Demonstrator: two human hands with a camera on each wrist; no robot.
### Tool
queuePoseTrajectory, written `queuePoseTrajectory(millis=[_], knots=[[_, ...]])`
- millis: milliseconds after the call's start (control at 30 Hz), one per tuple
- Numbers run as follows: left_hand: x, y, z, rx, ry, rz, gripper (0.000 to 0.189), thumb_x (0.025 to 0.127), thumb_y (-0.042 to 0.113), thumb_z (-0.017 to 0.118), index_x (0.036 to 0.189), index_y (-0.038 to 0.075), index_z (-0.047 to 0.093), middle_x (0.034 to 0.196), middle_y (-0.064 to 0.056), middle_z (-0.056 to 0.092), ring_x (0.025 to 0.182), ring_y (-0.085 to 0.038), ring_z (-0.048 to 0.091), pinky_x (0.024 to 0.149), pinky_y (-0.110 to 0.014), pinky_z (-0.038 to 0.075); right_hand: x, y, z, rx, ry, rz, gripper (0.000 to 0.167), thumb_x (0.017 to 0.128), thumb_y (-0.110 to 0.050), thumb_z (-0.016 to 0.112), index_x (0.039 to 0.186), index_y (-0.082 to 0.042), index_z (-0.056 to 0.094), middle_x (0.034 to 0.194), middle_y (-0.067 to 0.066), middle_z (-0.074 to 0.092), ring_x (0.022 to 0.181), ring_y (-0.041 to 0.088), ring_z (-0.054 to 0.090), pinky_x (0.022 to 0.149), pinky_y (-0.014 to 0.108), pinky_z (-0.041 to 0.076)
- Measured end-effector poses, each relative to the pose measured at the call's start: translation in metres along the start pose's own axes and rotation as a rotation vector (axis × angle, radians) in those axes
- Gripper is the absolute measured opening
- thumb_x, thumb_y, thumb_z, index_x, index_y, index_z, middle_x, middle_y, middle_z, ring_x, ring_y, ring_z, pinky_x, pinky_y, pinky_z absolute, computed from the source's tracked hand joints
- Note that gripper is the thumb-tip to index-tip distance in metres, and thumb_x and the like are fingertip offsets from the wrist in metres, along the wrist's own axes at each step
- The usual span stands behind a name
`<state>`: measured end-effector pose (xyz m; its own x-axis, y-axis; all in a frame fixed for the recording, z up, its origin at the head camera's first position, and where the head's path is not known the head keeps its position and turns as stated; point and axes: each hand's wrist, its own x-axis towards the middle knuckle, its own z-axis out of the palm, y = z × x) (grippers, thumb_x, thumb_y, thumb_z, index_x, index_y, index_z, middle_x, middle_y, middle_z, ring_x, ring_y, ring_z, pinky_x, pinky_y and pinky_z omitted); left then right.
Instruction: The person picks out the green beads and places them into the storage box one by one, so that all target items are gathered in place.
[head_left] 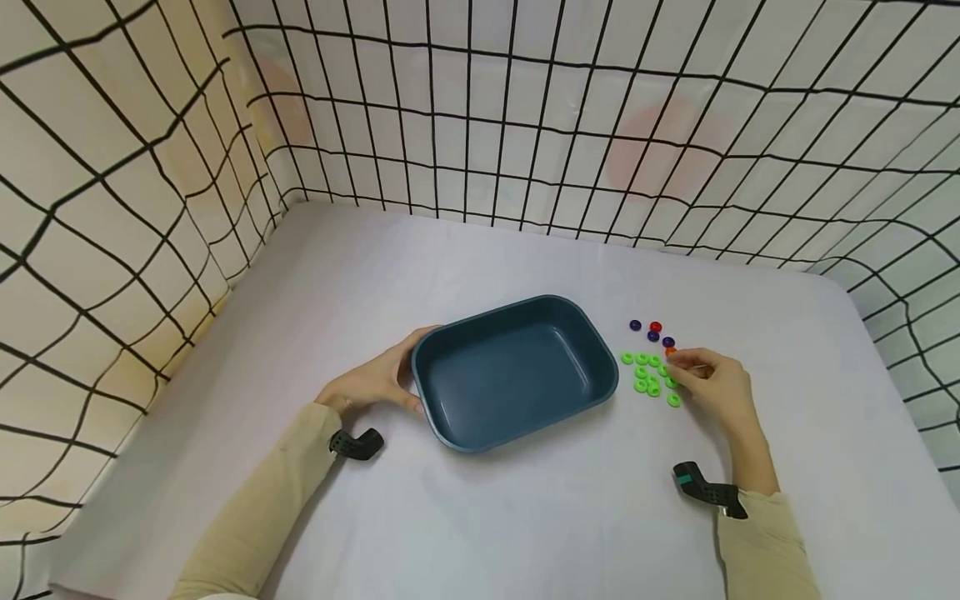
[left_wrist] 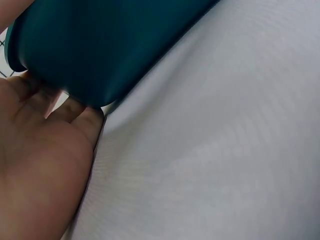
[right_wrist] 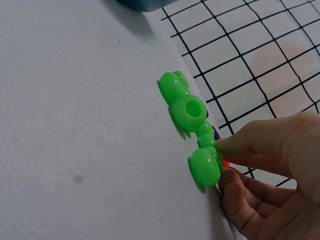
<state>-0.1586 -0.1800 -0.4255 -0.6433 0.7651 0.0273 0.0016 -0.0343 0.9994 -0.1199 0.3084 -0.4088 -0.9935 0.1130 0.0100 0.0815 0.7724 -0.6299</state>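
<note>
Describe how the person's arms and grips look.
The left arm's long beige fabric sleeve and the right arm's matching sleeve end near the wrists. A black angular left wrist device and matching right wrist device are worn there, the latter with a teal-green marking. The left grip and right grip are ungloved.

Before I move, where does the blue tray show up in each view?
Head: the blue tray lies just below and right of centre.
Left wrist: the blue tray spans the upper left, cut off by the top edge.
Right wrist: only a sliver shows at the top edge, slightly left of centre.
Shared landmark: the white tabletop, visible in all three.
</note>
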Motion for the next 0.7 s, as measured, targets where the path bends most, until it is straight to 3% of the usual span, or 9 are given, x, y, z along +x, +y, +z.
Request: queuePoseTrajectory(millis=[267, 700], knots=[[-0.0008, -0.0046, -0.0004, -0.012, 0.008, -0.007, 0.118, 0.065, 0.025, 0.094, 0.156, 0.017, 0.021, 0.158, -0.011, 0.027, 0.146, -0.029, 0.021, 0.121, -0.053, 0.009, -0.0030, -0.0003, 0.0005, -0.007, -0.027, -0.069, 0.030, 0.091, -0.023, 0.071, 0.104, 0.004, 0.072, 0.087, 0.012, 0.068, 0.070, 0.006, 0.050, 0.060, 0.020, 0.040], [-0.0010, -0.0048, -0.0016, -0.003, 0.015, -0.004, 0.118, 0.065, 0.029, 0.094, 0.156, 0.017, 0.021, 0.159, -0.007, 0.027, 0.147, -0.027, 0.021, 0.121, -0.052, 0.008, -0.0017, -0.0039, 0.0061, 0.010, -0.007, -0.117, 0.025, 0.090, -0.021, 0.073, 0.102, 0.001, 0.074, 0.083, 0.008, 0.066, 0.067, 0.005, 0.049, 0.057, 0.020, 0.039]])
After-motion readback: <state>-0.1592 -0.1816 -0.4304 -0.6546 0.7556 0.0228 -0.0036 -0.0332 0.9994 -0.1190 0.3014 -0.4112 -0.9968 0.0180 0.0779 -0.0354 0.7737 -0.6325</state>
